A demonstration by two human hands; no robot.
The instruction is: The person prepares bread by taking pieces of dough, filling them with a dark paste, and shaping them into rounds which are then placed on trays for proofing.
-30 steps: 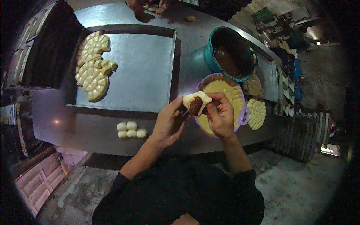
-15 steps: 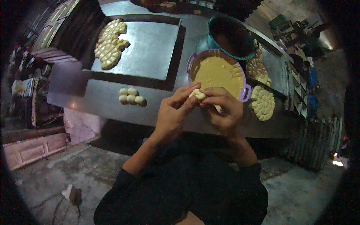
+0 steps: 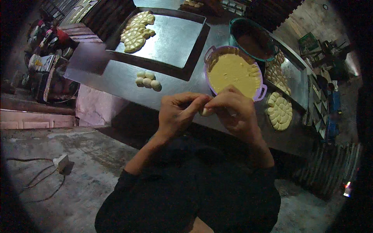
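Between the fingertips of my left hand (image 3: 176, 112) and my right hand (image 3: 237, 110) is a small piece of pale dough (image 3: 206, 112), mostly hidden by the fingers. Both hands are closed on it, above the near edge of the metal table. Just beyond my right hand stands a purple basin (image 3: 208, 64) with a thick yellow filling (image 3: 233, 73) inside. Left of my hands, several round dough balls (image 3: 147, 80) sit in a cluster on the table (image 3: 116, 75). To the right lies a flat, scored round of shaped dough (image 3: 279, 112).
A shallow metal tray (image 3: 175, 40) at the back left carries shaped dough pieces (image 3: 136, 33) along its left side. Behind the basin is a teal tub (image 3: 252, 42). Another tray (image 3: 295, 77) with shaped dough is at the right. A white plug box with cords (image 3: 61, 162) lies on the floor.
My fingers have closed further over the dough piece, which now shows less and sits lower. The whole view has shifted, so the table things appear further right.
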